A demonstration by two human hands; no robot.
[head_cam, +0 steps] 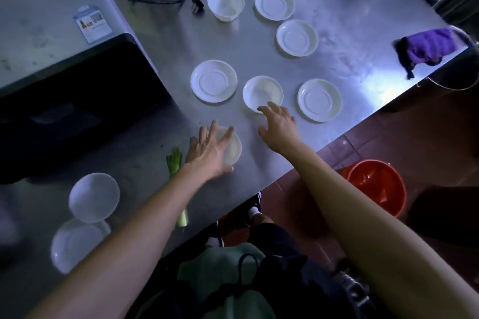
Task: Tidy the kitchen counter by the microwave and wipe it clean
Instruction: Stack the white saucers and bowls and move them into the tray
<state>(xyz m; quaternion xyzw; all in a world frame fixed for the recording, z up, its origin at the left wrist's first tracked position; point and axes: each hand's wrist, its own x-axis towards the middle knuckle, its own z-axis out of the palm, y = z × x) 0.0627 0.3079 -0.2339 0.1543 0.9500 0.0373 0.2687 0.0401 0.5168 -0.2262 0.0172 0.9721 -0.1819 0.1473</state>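
My left hand [210,149], fingers spread, covers 1 bowl [232,147]; my right hand [278,125], fingers relaxed, touches the 12 o'clock bowl [261,92]. Stack gently.

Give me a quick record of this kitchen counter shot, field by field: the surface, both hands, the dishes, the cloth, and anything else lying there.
surface: stainless steel counter
left hand: left hand spread over a small white bowl, fingers straight
right hand: right hand, fingertips at the near rim of a shallow white dish
other dishes: white saucers and bowls spread singly across the counter
cloth: purple cloth at the counter's right edge
vegetable: green leek stalk beside the left wrist
appliance: dark-doored microwave at left
floor: red plastic bucket
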